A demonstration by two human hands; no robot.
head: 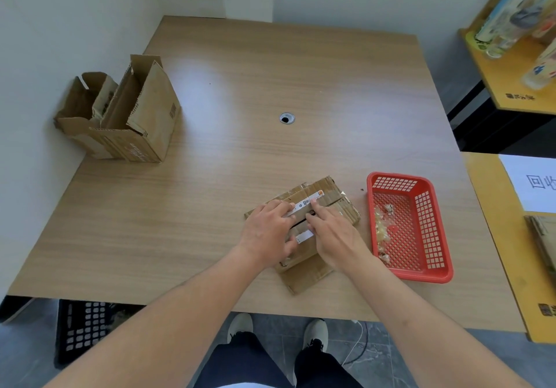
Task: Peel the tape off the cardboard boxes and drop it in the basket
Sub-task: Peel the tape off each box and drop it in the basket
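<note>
Cardboard, a flattened box (304, 225), lies near the table's (210, 177) front edge, close beside the red basket (412, 228), a short reach for scraps. The left hand (266, 231) presses flat to steady it; the right hand's (334, 234) forefinger picks at the white tape (307, 204), gripping nothing yet.

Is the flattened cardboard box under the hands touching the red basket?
Apart. The head view shows a strip of bare table between the flattened cardboard box and the red basket along the basket's left wall.
</note>
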